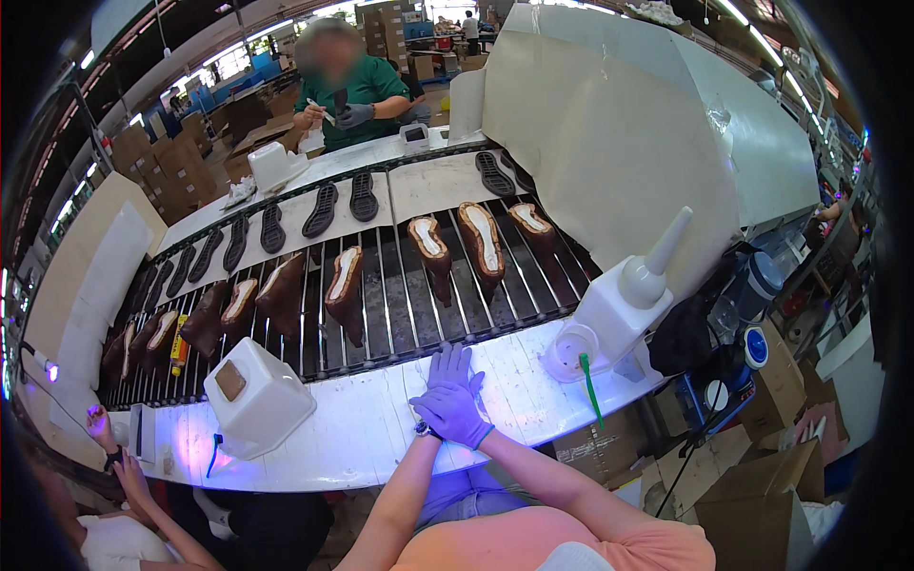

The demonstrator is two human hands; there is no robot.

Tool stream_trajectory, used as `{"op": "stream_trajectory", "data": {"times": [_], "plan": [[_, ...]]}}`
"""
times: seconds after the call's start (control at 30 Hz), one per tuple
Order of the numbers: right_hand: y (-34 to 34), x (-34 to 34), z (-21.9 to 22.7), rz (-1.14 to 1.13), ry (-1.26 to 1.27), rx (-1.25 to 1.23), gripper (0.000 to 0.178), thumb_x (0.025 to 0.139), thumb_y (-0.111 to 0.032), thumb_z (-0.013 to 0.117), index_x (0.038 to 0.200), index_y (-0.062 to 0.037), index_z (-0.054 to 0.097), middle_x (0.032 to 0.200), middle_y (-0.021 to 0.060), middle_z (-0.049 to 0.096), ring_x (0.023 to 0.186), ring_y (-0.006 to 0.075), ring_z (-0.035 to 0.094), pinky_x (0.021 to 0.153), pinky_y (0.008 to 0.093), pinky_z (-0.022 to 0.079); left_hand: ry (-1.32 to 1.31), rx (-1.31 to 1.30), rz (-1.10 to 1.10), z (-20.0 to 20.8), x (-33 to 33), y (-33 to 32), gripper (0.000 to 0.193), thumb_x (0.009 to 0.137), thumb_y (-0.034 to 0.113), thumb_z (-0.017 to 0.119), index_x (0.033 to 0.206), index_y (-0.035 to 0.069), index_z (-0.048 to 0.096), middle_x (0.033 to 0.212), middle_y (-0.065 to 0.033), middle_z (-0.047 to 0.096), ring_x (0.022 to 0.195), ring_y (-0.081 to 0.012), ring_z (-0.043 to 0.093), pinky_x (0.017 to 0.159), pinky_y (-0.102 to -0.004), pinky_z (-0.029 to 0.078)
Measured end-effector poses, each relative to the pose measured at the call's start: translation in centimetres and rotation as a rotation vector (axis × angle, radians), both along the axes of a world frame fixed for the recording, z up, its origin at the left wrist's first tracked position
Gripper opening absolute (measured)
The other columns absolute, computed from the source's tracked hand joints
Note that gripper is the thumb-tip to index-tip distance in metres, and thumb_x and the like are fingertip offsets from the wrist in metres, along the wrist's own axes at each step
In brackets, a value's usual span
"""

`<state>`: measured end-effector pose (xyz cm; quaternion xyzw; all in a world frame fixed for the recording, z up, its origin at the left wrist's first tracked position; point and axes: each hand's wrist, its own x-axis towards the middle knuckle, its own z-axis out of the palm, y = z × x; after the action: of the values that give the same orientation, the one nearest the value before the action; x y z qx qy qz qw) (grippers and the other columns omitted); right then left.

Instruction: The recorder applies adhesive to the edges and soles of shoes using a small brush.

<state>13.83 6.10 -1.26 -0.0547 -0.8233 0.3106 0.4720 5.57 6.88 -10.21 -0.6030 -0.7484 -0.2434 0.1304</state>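
Note:
My left hand [449,366], in a pale glove, lies on the white bench edge [362,428] with its fingers stretched toward the conveyor. Across its back rests my right hand [451,415], gloved too, fingers laid flat and pointing left. Neither hand holds anything. A watch [426,431] circles my left wrist. Beyond the fingertips, brown shoe uppers [345,285] stand sole side up on the metal-rod conveyor [400,314], with white bottoms showing. To the right are a white nozzle bottle [624,305] and a small round pot [571,354] with a green-handled brush [590,388].
Black soles [321,211] line the far shelf. A white container [257,400], a blue-handled brush [214,455] and a yellow tube [179,344] sit to the left. A co-worker [352,95] opposite holds a dark sole. Another person's hand [100,428] is at left. A large cover [609,114] spans the conveyor's right end.

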Motion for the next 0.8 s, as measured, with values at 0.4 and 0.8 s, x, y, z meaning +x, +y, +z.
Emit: {"op": "stream_trajectory", "data": {"times": [0.4, 0.8], "plan": [[2.2, 0.0, -3.5, 0.044, -0.093, 0.241, 0.019, 0.084, -0.02, 0.063, 0.096, -0.0089, 0.072, 0.085, 0.0091, 0.069, 0.089, 0.0289, 0.065, 0.088, 0.0425, 0.048, -0.068, -0.012, -0.028, -0.7, -0.5, 0.6, 0.063, 0.09, 0.042, 0.062, 0.139, 0.006, 0.047, 0.14, -0.0157, 0.05, 0.136, -0.036, 0.039, 0.113, -0.0488, 0.029], [2.0, 7.8, -3.8, -0.197, -0.399, 0.305, 0.052, 0.088, -0.025, 0.063, 0.135, -0.0068, 0.052, 0.143, 0.0164, 0.046, 0.134, 0.0368, 0.042, 0.112, 0.0523, 0.03, -0.132, 0.045, -0.084, 0.8, -1.2, 1.5, 0.054, 0.091, 0.037, 0.06, 0.136, 0.006, 0.052, 0.135, -0.0181, 0.055, 0.131, -0.0323, 0.047, 0.113, -0.0462, 0.031]]}}
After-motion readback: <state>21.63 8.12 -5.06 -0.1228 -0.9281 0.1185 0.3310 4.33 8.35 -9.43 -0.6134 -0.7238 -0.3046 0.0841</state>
